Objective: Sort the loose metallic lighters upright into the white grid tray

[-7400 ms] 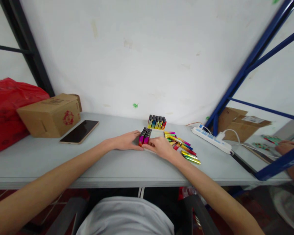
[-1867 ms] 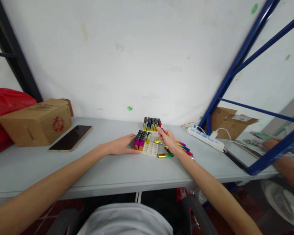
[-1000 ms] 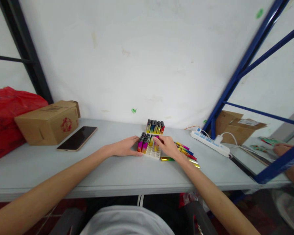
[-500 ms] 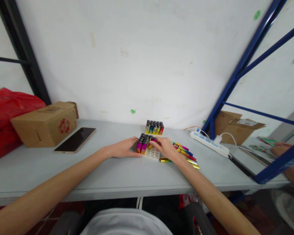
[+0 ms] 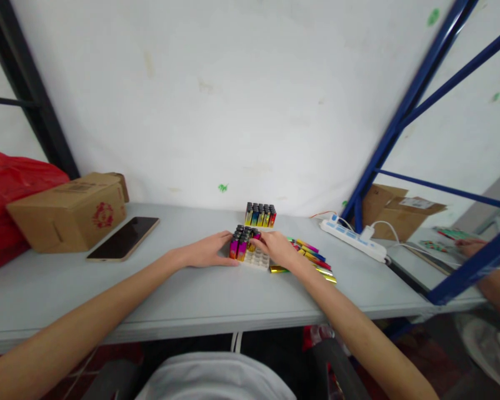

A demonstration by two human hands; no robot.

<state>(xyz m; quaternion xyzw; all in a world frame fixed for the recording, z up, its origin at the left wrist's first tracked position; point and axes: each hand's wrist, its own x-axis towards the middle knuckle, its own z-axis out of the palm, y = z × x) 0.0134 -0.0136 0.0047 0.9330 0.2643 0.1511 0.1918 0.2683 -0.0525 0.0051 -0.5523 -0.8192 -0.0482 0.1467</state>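
Note:
A white tray with round-edged slots lies on the table. Upright lighters with black tops and shiny purple-orange bodies fill its left part, while the slots at its front right are bare. My left hand grips the tray's left side, thumb along the front corner and fingers toward the back. Above the slots, my right hand is closed at the fingertips on a lighter, its lower part partly hidden. Loose shiny lighters in several colours lie to the right, partly behind my right hand.
Behind the tray stands a full block of lighters near the wall. A phone, a cardboard box and a red bag are on the left. On the right are a power strip, a blue frame post and a co-worker's hand.
The view has shifted slightly. The lighter at my right fingertips sits a little deeper among the others in the tray. My left hand stays in place.

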